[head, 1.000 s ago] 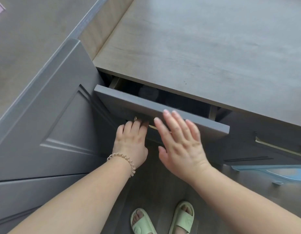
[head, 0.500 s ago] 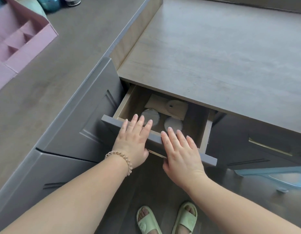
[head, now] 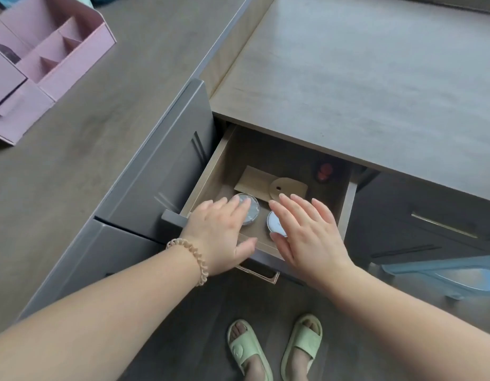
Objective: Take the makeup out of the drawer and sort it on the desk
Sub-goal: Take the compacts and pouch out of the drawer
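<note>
The grey drawer (head: 210, 171) under the desk top (head: 362, 86) stands pulled out. Inside lie a round clear-lidded compact (head: 250, 209), a round white compact (head: 274, 225), a flat tan case (head: 256, 181) with a rounded tan piece (head: 286, 187) on it, and a small red item (head: 325, 171) at the back. My left hand (head: 219, 232) reaches in, fingers spread, fingertips on the clear-lidded compact. My right hand (head: 307, 232) hovers with fingers spread over the white compact and hides part of it.
A pink organiser (head: 43, 64) with open compartments and small drawers stands on the higher counter at the left. A second closed drawer with a brass handle (head: 444, 225) is to the right. A light blue stool (head: 458, 276) stands on the floor. My feet wear green slippers (head: 274, 350).
The drawer has slid out from a narrow gap to well open, showing its contents. Both hands have left the drawer front and moved in over the two round compacts.
</note>
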A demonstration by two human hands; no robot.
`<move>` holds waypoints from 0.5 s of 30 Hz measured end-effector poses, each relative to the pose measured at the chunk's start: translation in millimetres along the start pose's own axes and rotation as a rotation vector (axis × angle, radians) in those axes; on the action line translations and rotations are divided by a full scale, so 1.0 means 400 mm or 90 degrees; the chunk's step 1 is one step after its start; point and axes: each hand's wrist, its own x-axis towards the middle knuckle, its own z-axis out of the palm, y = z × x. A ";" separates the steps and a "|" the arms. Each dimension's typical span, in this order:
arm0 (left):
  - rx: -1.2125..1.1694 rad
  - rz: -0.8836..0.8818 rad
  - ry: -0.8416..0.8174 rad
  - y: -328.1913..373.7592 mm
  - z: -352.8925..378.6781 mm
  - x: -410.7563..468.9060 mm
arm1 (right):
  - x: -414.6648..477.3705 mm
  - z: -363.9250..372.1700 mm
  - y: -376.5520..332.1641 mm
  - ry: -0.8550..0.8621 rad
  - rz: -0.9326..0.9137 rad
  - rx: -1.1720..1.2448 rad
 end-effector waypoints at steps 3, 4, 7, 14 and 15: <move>0.011 -0.031 0.014 -0.014 0.010 0.117 | 0.058 0.040 0.037 -0.121 -0.016 -0.069; 0.011 -0.057 -0.012 -0.011 0.024 0.161 | 0.071 0.062 0.053 -0.173 -0.042 -0.097; -0.027 -0.168 -0.115 0.010 0.093 0.261 | 0.100 0.121 0.091 -0.259 -0.100 -0.155; -0.126 -0.309 -0.205 0.036 0.240 0.312 | 0.124 0.207 0.103 -0.303 -0.072 -0.119; -0.139 -0.310 -0.208 0.032 0.243 0.310 | 0.127 0.211 0.100 -0.301 -0.071 -0.112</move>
